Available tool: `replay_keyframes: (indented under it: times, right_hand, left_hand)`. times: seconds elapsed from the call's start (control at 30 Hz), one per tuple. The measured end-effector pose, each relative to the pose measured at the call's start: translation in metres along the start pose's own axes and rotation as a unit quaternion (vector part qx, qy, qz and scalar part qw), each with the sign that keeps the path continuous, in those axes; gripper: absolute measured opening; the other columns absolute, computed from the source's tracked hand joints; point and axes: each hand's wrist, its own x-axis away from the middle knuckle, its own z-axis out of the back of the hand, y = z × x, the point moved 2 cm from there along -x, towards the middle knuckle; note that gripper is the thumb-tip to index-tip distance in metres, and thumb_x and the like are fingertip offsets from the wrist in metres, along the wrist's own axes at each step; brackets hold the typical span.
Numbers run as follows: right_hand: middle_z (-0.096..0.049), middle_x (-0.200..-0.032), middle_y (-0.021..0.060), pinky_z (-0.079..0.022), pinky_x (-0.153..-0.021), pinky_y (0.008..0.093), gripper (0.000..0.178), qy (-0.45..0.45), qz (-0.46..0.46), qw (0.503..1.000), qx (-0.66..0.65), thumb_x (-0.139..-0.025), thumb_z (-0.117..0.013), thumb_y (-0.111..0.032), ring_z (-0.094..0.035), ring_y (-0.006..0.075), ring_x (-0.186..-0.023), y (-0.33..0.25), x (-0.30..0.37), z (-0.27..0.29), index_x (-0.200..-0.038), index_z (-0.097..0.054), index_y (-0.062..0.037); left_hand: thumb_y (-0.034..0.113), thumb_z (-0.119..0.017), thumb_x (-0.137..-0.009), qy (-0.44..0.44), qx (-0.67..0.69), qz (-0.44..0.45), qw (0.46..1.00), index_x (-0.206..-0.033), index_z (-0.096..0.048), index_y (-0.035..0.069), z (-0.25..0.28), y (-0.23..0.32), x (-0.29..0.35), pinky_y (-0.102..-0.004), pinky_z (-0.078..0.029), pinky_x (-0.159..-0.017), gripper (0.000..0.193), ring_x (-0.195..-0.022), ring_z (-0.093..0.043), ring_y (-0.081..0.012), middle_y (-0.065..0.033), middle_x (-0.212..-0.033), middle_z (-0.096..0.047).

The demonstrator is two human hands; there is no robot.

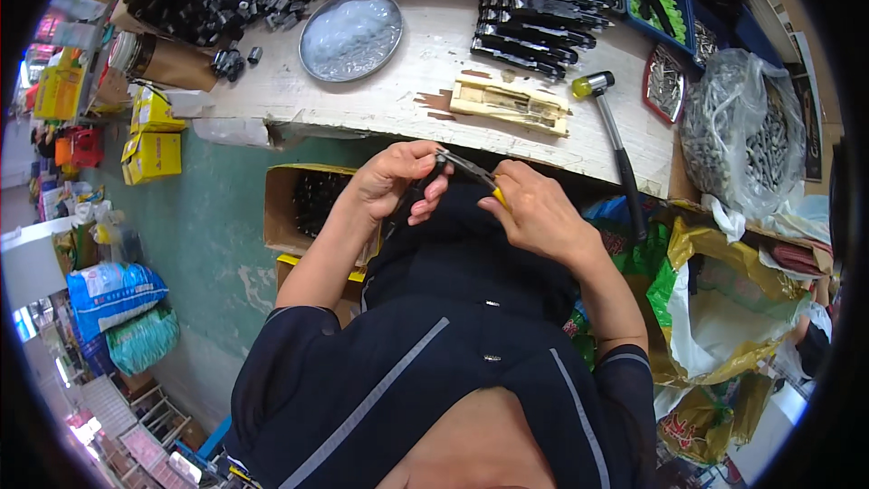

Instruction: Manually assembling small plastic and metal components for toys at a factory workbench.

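Note:
Just off the front edge of the white worktable (299, 107), my left hand (389, 179) pinches a small black part (438, 169) between thumb and fingers. My right hand (543, 215) is closed round the yellow-handled pliers (472, 170), whose jaws meet the part at my left fingertips. The part's exact kind is too small to tell. Beyond my hands lies a pale wooden block (509, 109) with a slot cut in it. A hammer (614, 127) with a yellow face and black grip rests to its right, its handle overhanging the table edge.
Several long black pieces (525, 45) lie in a row behind the block. A round dish (351, 25) holds clear plastic bits; small black parts (217, 0) are heaped far left. Right are a red dish (665, 109) of metal pieces and a clear bag (733, 145). An open carton (281, 217) stands below.

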Motion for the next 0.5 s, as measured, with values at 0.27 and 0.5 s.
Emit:
replay_keyframes:
  times: [0.27, 0.5]
  right_hand:
    - [-0.053, -0.107, 0.0170, -0.041, -0.085, 0.0382, 0.023, 0.047, -0.036, 0.996, -0.068, -0.084, -0.057, -0.018, -0.050, 0.0328, -0.098, 0.025, 0.013, 0.001, -0.084, -0.053, 0.0043]
    - [-0.055, -0.099, 0.0159, -0.042, -0.081, 0.0379, 0.024, 0.075, -0.024, 0.996, -0.043, -0.082, -0.058, -0.018, -0.051, 0.0318, -0.091, 0.024, 0.019, 0.002, -0.084, -0.058, 0.0058]
  left_hand:
    - [0.025, -0.071, -0.073, 0.309, -0.691, 0.208, 0.620, -0.102, -0.062, 0.000, 0.034, 0.023, 0.086, -0.0306, -0.048, -0.071, 0.039, -0.077, -0.063, -0.0181, -0.0141, -0.088, -0.065]
    - [0.023, -0.073, -0.067, 0.132, -0.794, -0.414, 0.425, -0.087, -0.065, 0.005, -0.069, 0.084, -0.108, -0.0328, -0.041, -0.067, 0.028, -0.078, -0.052, -0.0251, -0.0091, -0.083, -0.058]
